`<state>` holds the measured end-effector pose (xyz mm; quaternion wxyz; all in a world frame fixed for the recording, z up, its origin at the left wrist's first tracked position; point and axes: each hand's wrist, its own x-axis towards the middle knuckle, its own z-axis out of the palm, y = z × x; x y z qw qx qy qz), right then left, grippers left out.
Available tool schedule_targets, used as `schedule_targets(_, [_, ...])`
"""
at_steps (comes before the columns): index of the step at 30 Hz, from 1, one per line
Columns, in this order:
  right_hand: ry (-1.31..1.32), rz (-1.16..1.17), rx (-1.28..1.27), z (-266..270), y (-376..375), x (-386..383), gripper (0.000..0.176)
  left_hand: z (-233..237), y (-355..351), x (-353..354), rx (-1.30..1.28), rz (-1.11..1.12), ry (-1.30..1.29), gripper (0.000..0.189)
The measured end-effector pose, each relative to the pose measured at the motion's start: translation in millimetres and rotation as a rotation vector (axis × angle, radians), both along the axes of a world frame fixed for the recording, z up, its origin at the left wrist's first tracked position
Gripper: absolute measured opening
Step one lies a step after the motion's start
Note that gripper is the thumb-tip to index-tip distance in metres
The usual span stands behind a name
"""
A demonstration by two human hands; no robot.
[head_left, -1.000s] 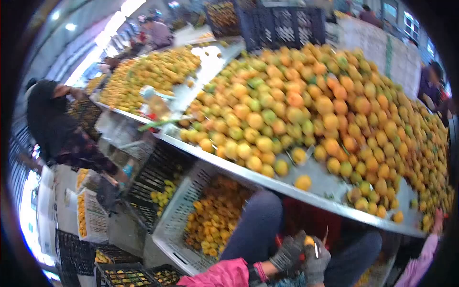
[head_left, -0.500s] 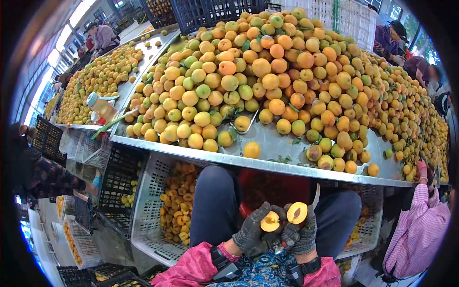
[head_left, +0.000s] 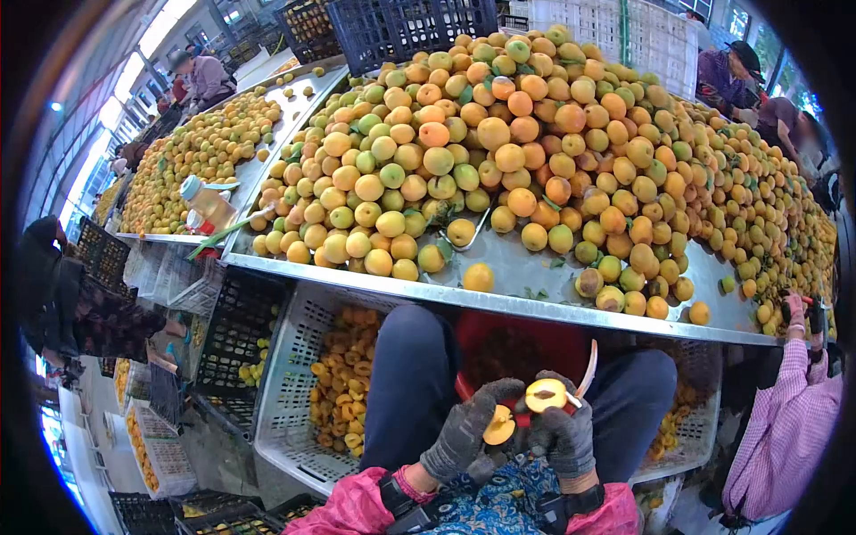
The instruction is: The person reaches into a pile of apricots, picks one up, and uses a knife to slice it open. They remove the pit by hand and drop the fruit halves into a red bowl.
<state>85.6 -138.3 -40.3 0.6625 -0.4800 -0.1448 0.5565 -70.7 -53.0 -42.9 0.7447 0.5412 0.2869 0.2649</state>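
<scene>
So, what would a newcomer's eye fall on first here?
Probably the big heap of fruit, orange to green, on the metal table beyond the knees. Next, above the lap, one cut half in the left hand and a second half in the right hand, where a blade juts up. Then the pale crate of cut fruit, left of the legs.

i'm remotely looking into what seems a fruit-processing shed: apricot-like fruit (head_left: 493, 134) heaped on metal tables (head_left: 526, 266), plastic crates (head_left: 410, 36) around them and on the floor, several people (head_left: 209, 78) working nearby, high roof (head_left: 82, 96) overhead.
</scene>
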Motion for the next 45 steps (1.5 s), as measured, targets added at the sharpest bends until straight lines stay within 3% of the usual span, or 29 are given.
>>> schedule_targets(1, [-0.082, -0.030, -0.060, -3.2, 1.0, -4.8, 0.053, -4.3, -2.3, 1.0, 0.363, 0.018, 0.094, 0.054])
schedule_targets(2, [-0.240, -0.029, -0.046, -4.6, 1.1, -9.2, 0.054, -7.0, -5.1, 1.5, 0.502, 0.008, 0.086, 0.052])
schedule_targets(7, [-0.644, -0.050, 0.001, -10.5, 1.8, -21.2, 0.053, -12.6, -13.7, 5.0, 0.356, -0.014, 0.146, 0.045])
schedule_targets(9, [-0.551, -0.052, 0.009, -6.3, 2.7, -23.1, 0.052, -16.3, -10.8, 3.0, 0.949, 0.002, 0.236, 0.052])
schedule_targets(12, [-0.718, -0.002, 0.017, -2.8, 4.4, -25.3, 0.052, -20.3, -11.9, 2.0, 1.036, 0.024, 0.242, 0.053])
schedule_targets(16, [-0.681, -0.032, 0.001, -1.5, 8.4, -33.9, 0.052, -25.8, -10.6, -0.5, 1.037, 0.011, 0.342, 0.053])
schedule_targets(19, [-0.650, -0.066, -0.004, -2.9, 15.1, -39.4, 0.050, -23.6, -8.0, -1.4, 0.899, 0.041, 0.366, 0.054])
schedule_targets(21, [-0.659, -0.067, -0.024, -2.9, 16.1, -39.1, 0.050, -9.9, -9.2, -0.7, 1.013, 0.128, 0.414, 0.033])
schedule_targets(22, [-0.649, -0.044, -0.020, -1.0, 16.9, -38.0, 0.049, -4.8, -11.0, 0.7, 1.011, 0.126, 0.413, 0.033])
schedule_targets(24, [-0.638, -0.022, -0.013, 0.5, 19.0, -39.1, 0.049, 1.7, -12.3, 2.9, 0.615, 0.188, 0.408, 0.031])
schedule_targets(27, [-0.758, -0.061, 0.007, 1.6, 19.9, -40.6, 0.047, -3.4, -9.0, 2.6, 0.589, 0.178, 0.513, 0.032])
schedule_targets(29, [-0.654, -0.047, -0.018, 1.5, 19.4, -37.3, 0.044, -0.3, -9.4, 3.6, 0.494, 0.177, 0.473, 0.034])
schedule_targets(31, [-0.355, -0.089, -0.081, 0.7, 13.8, -30.6, 0.043, -0.7, -5.5, 3.8, 0.405, 0.180, 0.436, 0.037])
schedule_targets(33, [-0.313, -0.160, -0.074, -1.2, 9.4, -25.9, 0.045, -1.3, 2.7, 3.7, 0.392, 0.212, 0.232, 0.044])
schedule_targets(34, [-0.341, -0.144, -0.104, -7.2, 7.5, -20.6, 0.047, 3.6, 4.1, -2.2, 0.219, 0.175, 0.274, 0.046])
schedule_targets(37, [-0.050, -0.060, -0.095, 1.5, 5.2, -8.7, 0.052, 24.5, 14.8, -18.5, 0.202, 0.188, 0.354, 0.042])
schedule_targets(38, [-0.053, -0.063, -0.097, 1.2, 4.5, -6.9, 0.052, 17.1, 19.0, -33.7, 0.363, 0.214, 0.328, 0.043])
schedule_targets(39, [0.003, -0.022, -0.037, 0.7, 2.9, -5.5, 0.054, 34.3, 20.7, -47.0, 0.193, 0.305, 0.271, 0.046])
schedule_targets(40, [0.061, 0.020, 0.024, 0.0, 1.6, -4.8, 0.057, 37.2, 29.6, -66.5, 0.190, 0.302, 0.270, 0.046])
schedule_targets(42, [0.056, 0.019, 0.037, -3.8, 3.1, -9.3, 0.061, 42.8, 48.7, -107.7, 0.295, 0.519, 0.332, 0.042])
schedule_targets(44, [0.135, 0.090, 0.033, -1.7, 3.0, -8.0, 0.070, 66.1, 60.1, -127.0, 0.607, 0.544, 0.778, 0.031])
schedule_targets(45, [0.136, 0.092, 0.032, -2.1, 3.3, -8.7, 0.070, 63.2, 64.3, -138.8, 0.605, 0.546, 0.780, 0.031])
